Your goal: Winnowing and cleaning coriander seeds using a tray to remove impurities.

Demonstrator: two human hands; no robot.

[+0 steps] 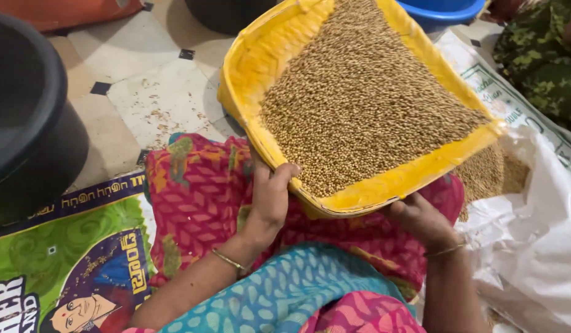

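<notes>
Head view looks down on a yellow winnowing tray (270, 46) heaped with small tan grain (359, 105), held tilted above the person's lap in the middle of the scene, its near edge lower than its far end. The left hand (270, 200) grips the near-left rim – thumb over the edge beside the grain, fingers clamped underneath. The right hand (421, 219) holds the near-right corner from below, its fingers closed on the tray's underside and mostly hidden. Each wrist wears a thin gold bangle. Under the tray lies a pink patterned cloth (199, 191) across the lap, with turquoise fabric nearer the camera. To the right, more grain lies in a pile (492, 172) on a white woven sack (544, 228) – just beyond the tray's corner. On the left a black tub (26, 117) stands on the tiled floor (156, 98), which is sprinkled with husk, and a green printed bag (57, 246) lies near it. A blue basin (442, 11) sits at the far edge.
</notes>
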